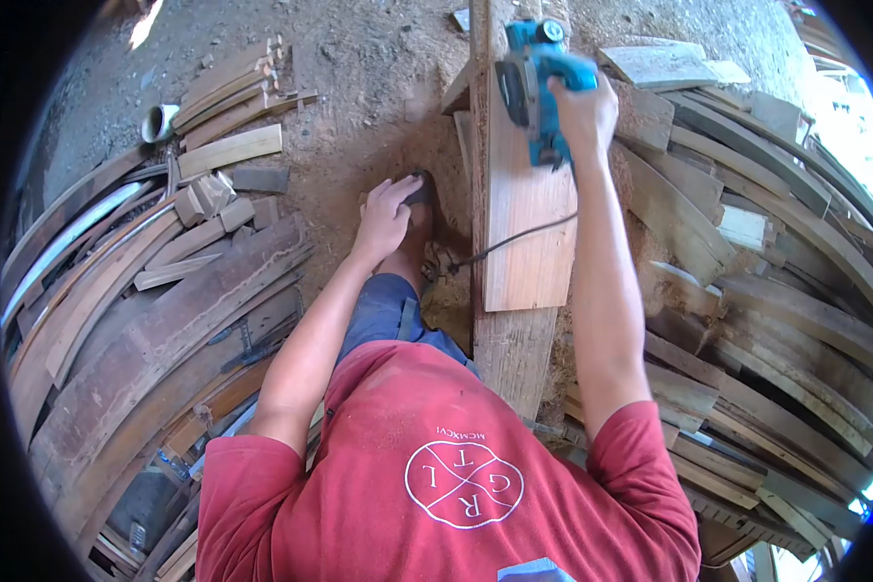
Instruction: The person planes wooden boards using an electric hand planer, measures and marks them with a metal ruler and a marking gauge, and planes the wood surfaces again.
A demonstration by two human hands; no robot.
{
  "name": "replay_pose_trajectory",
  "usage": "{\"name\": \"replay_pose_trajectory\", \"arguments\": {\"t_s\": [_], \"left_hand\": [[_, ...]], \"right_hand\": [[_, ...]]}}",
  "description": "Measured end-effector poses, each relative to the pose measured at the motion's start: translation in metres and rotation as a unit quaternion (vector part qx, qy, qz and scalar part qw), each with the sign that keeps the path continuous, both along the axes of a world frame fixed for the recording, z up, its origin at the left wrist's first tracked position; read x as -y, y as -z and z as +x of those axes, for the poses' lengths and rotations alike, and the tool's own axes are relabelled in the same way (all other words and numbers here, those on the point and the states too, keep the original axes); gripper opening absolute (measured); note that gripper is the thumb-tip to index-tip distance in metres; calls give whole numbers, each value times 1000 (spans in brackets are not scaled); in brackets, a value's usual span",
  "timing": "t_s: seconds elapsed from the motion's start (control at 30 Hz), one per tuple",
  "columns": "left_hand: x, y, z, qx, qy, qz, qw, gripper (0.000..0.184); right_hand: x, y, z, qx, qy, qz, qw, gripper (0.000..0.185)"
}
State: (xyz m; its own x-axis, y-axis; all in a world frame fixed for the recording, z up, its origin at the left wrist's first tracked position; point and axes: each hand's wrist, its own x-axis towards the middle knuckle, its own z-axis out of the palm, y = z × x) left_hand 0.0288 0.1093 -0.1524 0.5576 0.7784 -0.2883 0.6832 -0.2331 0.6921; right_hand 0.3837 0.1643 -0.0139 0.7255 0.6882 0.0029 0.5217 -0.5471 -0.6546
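Observation:
A teal electric hand planer (543, 97) sits on the far part of a pale wooden board (529, 238). My right hand (584, 107) is wrapped round the planer's handle, with the arm stretched forward. The board lies lengthwise on a longer, rougher timber beam (517, 354). A dark power cord (524, 233) crosses the board and runs off its left edge. My left hand (388, 215) hangs free to the left of the board, above my leg and foot. Its fingers are extended and it holds nothing.
Stacked planks and offcuts (165, 359) fill the left side. More curved-looking boards (747, 242) are piled close along the right. A pipe end (158, 123) lies by small wood strips at upper left. Sawdust covers the dirt ground (359, 97).

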Motion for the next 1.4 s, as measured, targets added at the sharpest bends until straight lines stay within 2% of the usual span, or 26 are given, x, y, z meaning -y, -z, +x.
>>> {"name": "replay_pose_trajectory", "arguments": {"t_s": [0.07,0.1,0.17,0.2,0.33,0.37,0.4,0.43,0.5,0.53,0.63,0.7,0.8,0.83,0.9,0.93,0.97,1.0,1.03,1.1,1.13,1.17,1.2,1.27,1.33,1.4], "left_hand": [[-1,4,16,142,-13,-73,987,51],[7,0,23,144,-10,-73,987,51],[32,-15,44,157,-36,-42,986,51],[48,-27,53,106,-12,46,993,54],[85,-66,89,67,109,179,976,61],[89,-58,102,62,196,237,950,65],[92,-49,113,57,280,294,912,70],[95,-40,121,64,288,303,906,70],[103,-30,134,46,375,261,888,95],[111,-48,135,-40,386,272,880,121],[129,-78,121,-138,414,313,844,130],[131,-72,114,-140,412,348,831,131],[138,-83,93,-77,330,295,893,125],[139,-91,81,-77,332,302,891,125],[140,-123,61,-9,196,243,950,119],[137,-150,59,-11,197,247,949,119],[133,-184,56,113,78,191,972,118],[130,-202,53,235,-45,132,962,118],[116,-213,59,295,-88,148,940,116],[96,-260,74,363,-245,-142,888,110],[78,-279,78,377,-255,-273,847,98],[64,-296,79,428,-183,-347,815,90],[48,-290,85,455,-178,-368,791,87],[31,-290,91,486,-172,-383,767,85],[26,-305,95,526,-173,-449,701,84],[22,-308,97,538,-175,-451,690,84]], "right_hand": [[70,-14,-20,-94,-2,53,994,37],[107,-35,-33,-205,26,-27,978,28],[185,-49,-65,-245,72,-15,967,22],[228,-54,-81,-265,79,12,961,22],[381,-69,-154,-255,197,13,946,24],[418,-59,-165,-210,191,27,959,27],[440,-64,-181,-247,238,10,939,29],[465,-46,-193,-196,237,33,951,27],[485,-37,-215,-222,317,36,921,29],[494,-21,-221,-200,318,57,925,32],[508,13,-232,-155,341,51,926,34],[516,28,-232,-158,351,64,921,35],[520,41,-227,-140,319,80,934,36],[522,44,-225,-123,311,63,940,37],[523,45,-223,-107,306,49,945,38],[521,42,-223,-111,307,42,944,39],[520,40,-222,-114,305,35,945,40],[521,42,-222,-118,299,40,946,40],[525,47,-221,-114,294,45,948,40],[524,53,-216,-107,276,65,953,41],[525,53,-217,-96,281,57,953,41],[522,51,-216,-84,286,49,953,42],[520,35,-215,-151,298,-5,942,46],[517,23,-214,-138,291,-19,946,47],[516,26,-213,-122,291,-32,948,49],[520,37,-212,-131,289,-15,948,48]]}}
